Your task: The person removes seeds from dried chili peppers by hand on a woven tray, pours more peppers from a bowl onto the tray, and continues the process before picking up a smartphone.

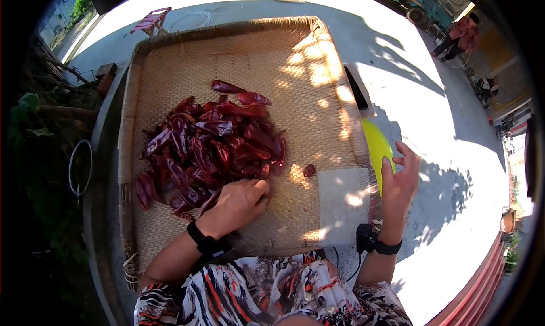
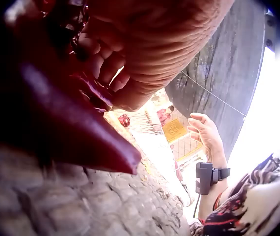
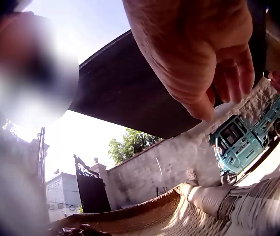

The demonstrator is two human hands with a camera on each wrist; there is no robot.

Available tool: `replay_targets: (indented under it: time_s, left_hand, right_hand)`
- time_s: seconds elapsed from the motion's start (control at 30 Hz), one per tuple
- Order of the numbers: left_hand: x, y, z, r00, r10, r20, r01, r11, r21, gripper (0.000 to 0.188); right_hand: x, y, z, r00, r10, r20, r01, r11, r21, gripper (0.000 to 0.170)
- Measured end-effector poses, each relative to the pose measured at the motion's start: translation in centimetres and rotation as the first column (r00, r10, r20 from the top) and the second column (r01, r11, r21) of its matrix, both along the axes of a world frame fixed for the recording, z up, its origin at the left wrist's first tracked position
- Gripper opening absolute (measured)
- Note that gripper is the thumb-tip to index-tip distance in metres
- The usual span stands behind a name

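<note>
Sunlit concrete (image 1: 406,101) surrounds a woven tray (image 1: 227,47), whose raised rims bound bare weave beyond and to the right of the pile of dried red peppers (image 1: 213,136). The pile sits left of the tray's middle, its peppers pointing many ways; two at its far edge lie with long axes roughly crosswise. The left hand (image 1: 235,204) bends its fingers against peppers at the near edge; whether it grips one, I cannot tell. The right hand (image 1: 401,181), loosely spread and holding nothing, hangs outside the right rim near a yellow round object (image 1: 374,147).
</note>
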State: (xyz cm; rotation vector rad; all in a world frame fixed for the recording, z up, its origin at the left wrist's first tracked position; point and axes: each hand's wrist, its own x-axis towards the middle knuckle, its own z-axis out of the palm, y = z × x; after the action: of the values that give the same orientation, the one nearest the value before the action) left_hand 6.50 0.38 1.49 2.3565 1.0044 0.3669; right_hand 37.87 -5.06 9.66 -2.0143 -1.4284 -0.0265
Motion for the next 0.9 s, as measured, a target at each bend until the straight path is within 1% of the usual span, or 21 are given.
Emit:
replay_targets:
  time_s: [0.03, 0.07, 0.1, 0.17, 0.2, 0.27, 0.3, 0.33, 0.37, 0.4, 0.43, 0.47, 0.57, 0.6, 0.67, 0.73, 0.77, 0.8, 0.83, 0.9]
  left_hand:
    - [-0.3, 0.2, 0.1, 0.998, 0.029, 0.053, -0.025, 0.997, -0.075, 0.021]
    - [-0.4, 0.4, 0.4, 0.993, 0.058, 0.103, -0.042, 0.988, -0.151, 0.021]
    - [-0.6, 0.6, 0.6, 0.985, 0.089, 0.147, -0.054, 0.972, -0.228, 0.021]
    - [-0.9, 1.0, 0.0, 0.943, 0.12, 0.312, -0.021, 0.952, -0.304, 0.023]
    - [-1.1, 0.9, -0.3, 0.908, 0.15, 0.391, -0.007, 0.939, -0.344, 0.025]
    - [-1.3, 0.5, -0.2, 0.831, 0.272, 0.485, -0.012, 0.881, -0.474, 0.026]
    - [-1.4, 0.6, 0.1, 0.788, 0.328, 0.522, -0.004, 0.85, -0.527, 0.027]
    - [-1.5, 0.5, 0.8, 0.773, 0.343, 0.533, -0.004, 0.844, -0.537, 0.024]
    - [-1.5, 0.7, 1.1, 0.798, 0.336, 0.5, -0.006, 0.834, -0.552, 0.024]
    - [-1.6, 0.7, 1.3, 0.822, 0.329, 0.466, -0.008, 0.823, -0.568, 0.023]
    - [-1.6, 0.7, 1.4, 0.844, 0.319, 0.431, -0.008, 0.811, -0.585, 0.022]
    - [-1.5, 0.7, 0.8, 0.857, 0.28, 0.432, -0.014, 0.851, -0.524, 0.023]
    - [-1.1, 0.3, 0.2, 0.847, 0.213, 0.487, -0.013, 0.924, -0.382, 0.024]
    - [-1.0, 0.3, -0.2, 0.833, 0.163, 0.528, 0.014, 0.949, -0.315, 0.024]
    - [-1.0, 0.4, -1.0, 0.8, 0.06, 0.597, 0.059, 0.982, -0.179, 0.024]
    - [-1.4, 0.0, 0.2, 0.808, 0.102, 0.581, -0.041, 0.992, -0.118, 0.025]
    - [-1.5, -0.1, 0.6, 0.809, 0.122, 0.575, -0.089, 0.992, -0.085, 0.026]
    - [-1.7, 0.2, 0.8, 0.827, 0.132, 0.547, -0.215, 0.972, 0.091, 0.027]
    - [-1.8, 0.6, 0.6, 0.808, 0.196, 0.556, -0.365, 0.907, 0.21, 0.036]
    - [-2.3, 0.7, 1.7, 0.781, 0.383, 0.494, -0.572, 0.756, 0.318, 0.046]
  right_hand:
    - [-2.0, 0.2, 0.3, 0.984, 0.068, -0.162, -0.08, 0.995, -0.066, 0.041]
    - [-3.1, 0.6, -0.7, 0.967, 0.224, -0.122, -0.24, 0.96, -0.145, 0.039]
    - [-4.0, 1.0, -2.4, 0.922, 0.375, -0.097, -0.387, 0.893, -0.23, 0.037]
    - [-5.9, 2.2, -5.3, 0.86, 0.508, 0.043, -0.493, 0.85, -0.187, 0.033]
    - [-6.4, 2.7, -6.6, 0.811, 0.574, 0.113, -0.552, 0.815, -0.177, 0.031]
    - [-5.9, 3.5, -9.1, 0.787, 0.61, 0.092, -0.572, 0.777, -0.262, 0.031]
    - [-5.8, 3.9, -9.3, 0.777, 0.624, 0.083, -0.579, 0.76, -0.296, 0.031]
    - [-5.8, 3.8, -9.3, 0.78, 0.615, 0.118, -0.577, 0.779, -0.246, 0.029]
    - [-6.1, 3.6, -9.3, 0.822, 0.555, -0.13, -0.57, 0.796, -0.205, 0.029]
    - [-7.1, 3.2, -8.0, 0.803, 0.465, -0.373, -0.553, 0.815, -0.174, 0.029]
    - [-8.2, 2.8, -6.5, 0.726, 0.349, -0.593, -0.526, 0.837, -0.152, 0.03]
    - [-9.3, 2.4, -4.9, 0.577, 0.3, -0.759, -0.548, 0.832, -0.088, 0.032]
    - [-10.4, 1.9, -4.7, 0.285, 0.255, -0.924, -0.706, 0.708, -0.022, 0.037]
    - [-11.1, 1.7, -5.7, 0.213, 0.236, -0.948, -0.686, 0.727, 0.027, 0.034]
    - [-11.2, 1.3, -5.7, 0.292, 0.271, -0.917, -0.672, 0.74, 0.004, 0.031]
    - [-10.8, 0.6, -5.1, 0.377, 0.325, -0.867, -0.639, 0.769, 0.011, 0.025]
    - [-10.1, 0.6, -4.2, 0.525, 0.318, -0.79, -0.558, 0.829, -0.038, 0.025]
    - [-9.1, 0.4, -3.1, 0.66, 0.289, -0.694, -0.463, 0.883, -0.073, 0.026]
    - [-7.8, 0.3, -2.5, 0.776, 0.241, -0.584, -0.359, 0.929, -0.094, 0.026]
    - [-3.6, 0.3, -3.5, 0.852, 0.224, -0.473, -0.194, 0.975, 0.113, 0.036]
